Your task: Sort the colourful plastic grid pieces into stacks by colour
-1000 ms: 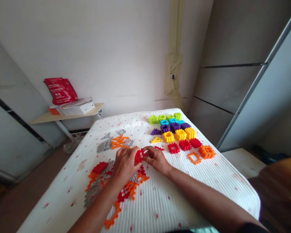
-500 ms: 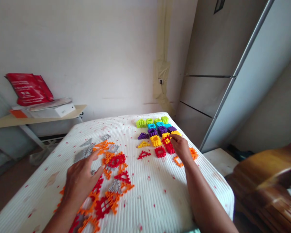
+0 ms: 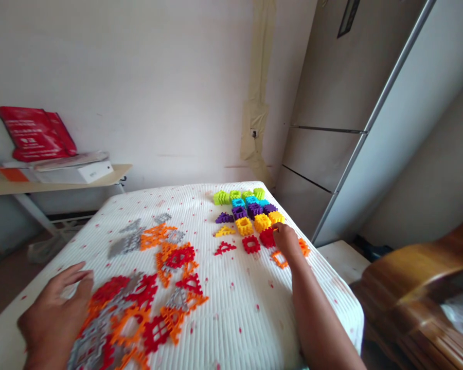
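At the front left, my left hand [image 3: 56, 316] hovers beside a pile of flat plastic interlocking pieces, holding nothing, fingers apart. That pile has orange pieces [image 3: 129, 326], red pieces [image 3: 156, 334] and grey pieces [image 3: 90, 339] with toothed edges. On the right side, my right hand [image 3: 287, 240] has its fingers closed on a red interlocking block [image 3: 267, 237], partly covered by them. Left of it sits another red block [image 3: 251, 244]; behind are yellow blocks [image 3: 244, 226]. A flat orange frame piece [image 3: 280, 259] lies just below my right hand.
Purple blocks [image 3: 239, 212], blue blocks [image 3: 251, 200] and lime green blocks [image 3: 221, 198] stand in rows toward the back. Red, yellow and purple triangles [image 3: 225, 248] lie left of the rows. A fridge [image 3: 320, 149] rises beyond the table's right edge; a wooden chair [image 3: 420, 277] is nearby.
My left hand has moved left and toward me, uncovering more of the pile. My right hand has lowered the red window piece it held upright to the red block. The view has shifted slightly.
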`<action>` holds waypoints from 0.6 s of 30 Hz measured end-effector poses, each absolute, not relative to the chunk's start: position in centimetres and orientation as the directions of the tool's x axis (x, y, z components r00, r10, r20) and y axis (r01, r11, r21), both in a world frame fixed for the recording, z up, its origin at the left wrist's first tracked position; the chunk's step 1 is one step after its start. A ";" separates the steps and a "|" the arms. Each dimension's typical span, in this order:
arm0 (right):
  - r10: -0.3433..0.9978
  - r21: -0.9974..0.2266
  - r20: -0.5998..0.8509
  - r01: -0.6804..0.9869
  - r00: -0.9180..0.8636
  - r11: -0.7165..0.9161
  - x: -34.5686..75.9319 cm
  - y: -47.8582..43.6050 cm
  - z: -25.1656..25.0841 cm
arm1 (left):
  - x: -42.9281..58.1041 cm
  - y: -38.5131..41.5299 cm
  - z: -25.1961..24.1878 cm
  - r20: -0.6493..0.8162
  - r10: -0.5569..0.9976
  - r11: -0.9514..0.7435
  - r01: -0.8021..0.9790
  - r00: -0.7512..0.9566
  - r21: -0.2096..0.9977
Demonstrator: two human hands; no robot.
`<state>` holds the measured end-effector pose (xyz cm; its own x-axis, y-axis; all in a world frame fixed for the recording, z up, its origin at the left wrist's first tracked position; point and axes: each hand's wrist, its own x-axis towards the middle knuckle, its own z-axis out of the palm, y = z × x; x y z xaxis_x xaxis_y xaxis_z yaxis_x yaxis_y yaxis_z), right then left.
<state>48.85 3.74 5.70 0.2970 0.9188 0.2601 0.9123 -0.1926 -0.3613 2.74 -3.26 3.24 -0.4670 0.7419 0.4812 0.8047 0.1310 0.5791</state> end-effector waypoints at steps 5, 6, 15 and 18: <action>0.925 -0.301 0.208 0.920 0.319 -0.249 48.2 3.4 6.2 | 3.5 -2.4 4.1 0.427 0.681 0.190 0.707 -0.594 0.681; 0.923 -0.290 0.208 0.922 0.323 -0.258 48.1 3.3 6.3 | 3.5 -2.2 4.1 0.436 0.680 0.187 0.715 -0.589 0.674; 0.960 -0.187 0.167 0.963 0.224 -0.192 46.8 2.1 7.2 | 2.9 -2.2 2.9 0.508 0.692 0.100 0.765 -0.513 0.636; 0.976 -0.132 0.106 0.975 0.192 -0.178 46.6 2.2 7.1 | 2.9 -2.1 2.9 0.537 0.683 0.078 0.780 -0.496 0.621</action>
<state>46.59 2.20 7.08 0.1924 0.9755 0.1064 0.9751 -0.1779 -0.1324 2.88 -2.14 2.87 -0.4958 0.6828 0.5366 0.7797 0.0779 0.6213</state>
